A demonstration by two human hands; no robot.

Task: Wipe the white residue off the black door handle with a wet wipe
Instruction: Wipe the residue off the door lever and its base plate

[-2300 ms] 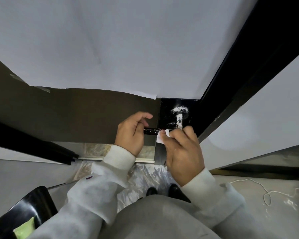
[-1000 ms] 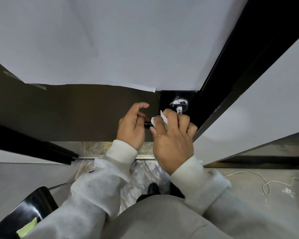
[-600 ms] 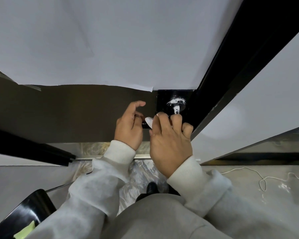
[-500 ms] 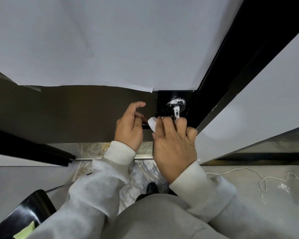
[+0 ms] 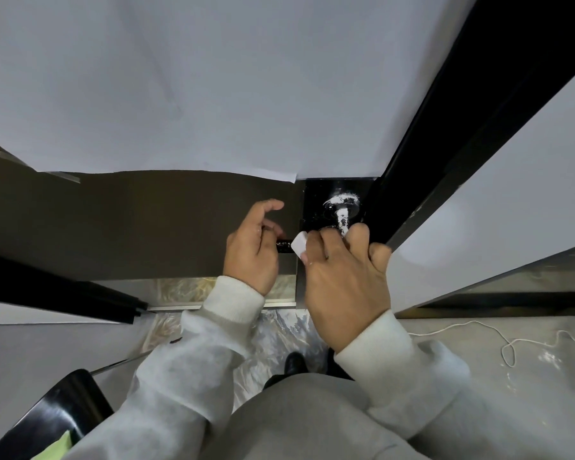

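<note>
On the door handle (image 5: 341,214), right hand (image 5: 344,277) grip clutching wet wipe (image 5: 298,244), left hand (image 5: 251,250) gripping lever end, cord (image 5: 508,343) on floor.

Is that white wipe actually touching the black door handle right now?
Touching. In the head view the right hand wraps the wipe round the door handle, its free corner lying against the dark lever beside the left hand.

Two hands: left hand (image 5: 251,252), right hand (image 5: 344,287). One door handle (image 5: 341,210). One wet wipe (image 5: 298,244). One white cord (image 5: 508,346). One black chair (image 5: 52,413).
</note>
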